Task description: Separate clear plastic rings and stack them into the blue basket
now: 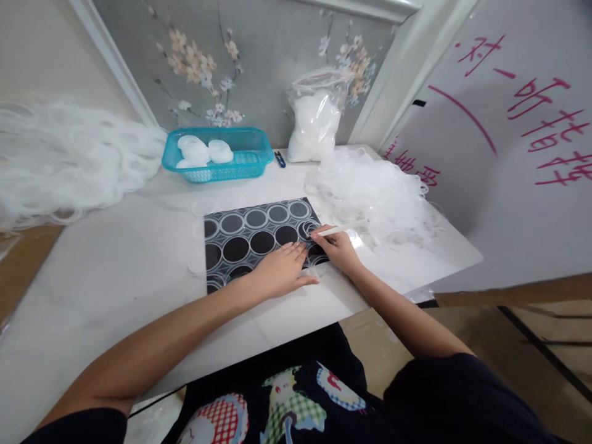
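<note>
A black sheet [263, 243] with rows of ovals outlined in pale grey lies on the white table. My left hand [284, 268] rests flat on its lower right part, fingers stretched out and thumb apart, holding nothing. At the sheet's right edge my right hand [340, 246] is closed around a slim white pen-like tool [330, 230]. Its tip end is near a pale ring [307, 229] at the right of the sheet. Whether the tool touches the ring is too small to tell. Part of the sheet's lower edge is hidden under my left hand and forearm.
A blue plastic basket [222, 172] holding several white rolls stands at the back. Small blue snips [280, 159] lie beside it, then a clear bag [315, 123] with white contents. Piles of translucent rings lie at the right [379, 194] and far left [69, 160].
</note>
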Demonstrator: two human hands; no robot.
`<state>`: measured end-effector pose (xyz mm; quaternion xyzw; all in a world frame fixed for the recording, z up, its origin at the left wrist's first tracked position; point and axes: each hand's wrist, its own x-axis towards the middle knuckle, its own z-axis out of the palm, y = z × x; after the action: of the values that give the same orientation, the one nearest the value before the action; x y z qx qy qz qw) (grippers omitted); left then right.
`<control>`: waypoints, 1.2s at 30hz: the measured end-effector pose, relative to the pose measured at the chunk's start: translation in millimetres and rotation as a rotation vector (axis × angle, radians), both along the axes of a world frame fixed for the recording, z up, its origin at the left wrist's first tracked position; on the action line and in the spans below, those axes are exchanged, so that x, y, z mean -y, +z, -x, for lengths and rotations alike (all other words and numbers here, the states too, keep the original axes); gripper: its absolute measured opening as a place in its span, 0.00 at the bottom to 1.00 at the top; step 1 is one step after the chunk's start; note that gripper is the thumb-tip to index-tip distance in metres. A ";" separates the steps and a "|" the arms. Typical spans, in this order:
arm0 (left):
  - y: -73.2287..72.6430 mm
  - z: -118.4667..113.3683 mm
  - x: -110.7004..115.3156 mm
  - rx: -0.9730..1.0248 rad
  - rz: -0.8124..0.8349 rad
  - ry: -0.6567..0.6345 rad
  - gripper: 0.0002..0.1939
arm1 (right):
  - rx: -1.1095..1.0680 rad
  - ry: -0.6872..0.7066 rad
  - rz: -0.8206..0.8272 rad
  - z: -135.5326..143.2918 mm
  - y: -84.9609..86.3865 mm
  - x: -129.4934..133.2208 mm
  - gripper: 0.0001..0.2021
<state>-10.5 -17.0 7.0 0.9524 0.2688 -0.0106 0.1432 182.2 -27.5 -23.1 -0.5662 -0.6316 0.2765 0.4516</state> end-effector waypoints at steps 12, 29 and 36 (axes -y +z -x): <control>16.2 6.1 -2.3 -0.056 0.086 -0.025 0.46 | 0.508 -0.521 -0.179 -50.7 53.0 -72.6 0.14; 56.4 34.3 -55.5 0.121 -0.077 0.172 0.24 | -0.896 -0.230 -0.130 -41.3 79.9 -80.2 0.14; 27.9 -38.4 -129.9 0.118 -0.145 0.266 0.21 | -1.151 -0.221 -0.170 -61.1 58.4 -81.4 0.07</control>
<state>27.9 112.9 35.0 0.9153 0.3836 0.0839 0.0899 243.3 53.9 35.3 -0.3493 -0.2422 0.4391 0.7915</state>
